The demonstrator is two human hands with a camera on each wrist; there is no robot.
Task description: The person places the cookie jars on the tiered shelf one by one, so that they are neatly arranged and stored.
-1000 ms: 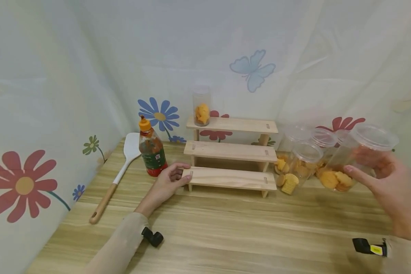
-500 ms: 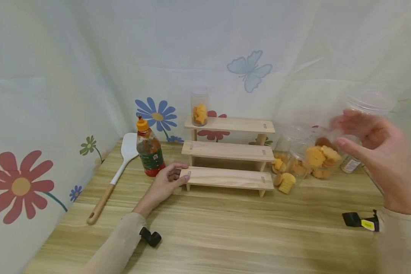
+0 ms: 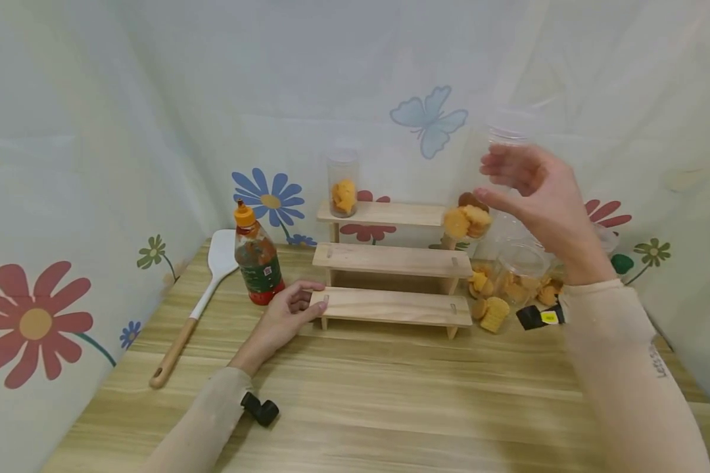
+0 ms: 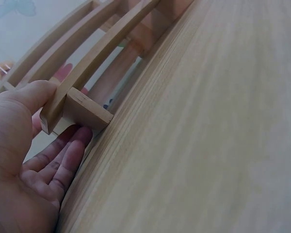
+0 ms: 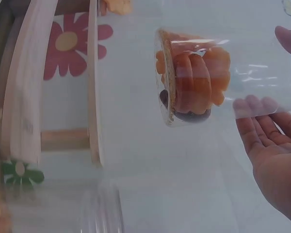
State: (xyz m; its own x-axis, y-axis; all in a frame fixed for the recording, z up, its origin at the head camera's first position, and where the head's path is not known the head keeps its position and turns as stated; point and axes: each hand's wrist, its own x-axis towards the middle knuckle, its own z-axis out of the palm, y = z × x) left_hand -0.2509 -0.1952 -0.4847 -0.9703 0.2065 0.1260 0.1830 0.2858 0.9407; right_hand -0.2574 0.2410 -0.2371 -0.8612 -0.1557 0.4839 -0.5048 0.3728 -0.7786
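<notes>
My right hand holds a clear plastic jar with round cookies at its bottom. The jar is in the air beside the right end of the top step of a three-tier wooden shelf. In the right wrist view, the thumb and fingers lie on opposite sides of the jar. My left hand grips the left end of the lowest step, thumb on top. The left wrist view shows its other fingers by the step's leg. Another clear jar with orange snacks stands on the top step's left end.
Several more clear jars with cookies stand right of the shelf. A sauce bottle with a yellow cap is left of it. Further left lies a white spatula with a wooden handle. A flower-printed curtain hangs behind the wooden table.
My right hand has lifted the jar of cookies from the right side of the table and carried it left to the top step. My left hand stays on the shelf.
</notes>
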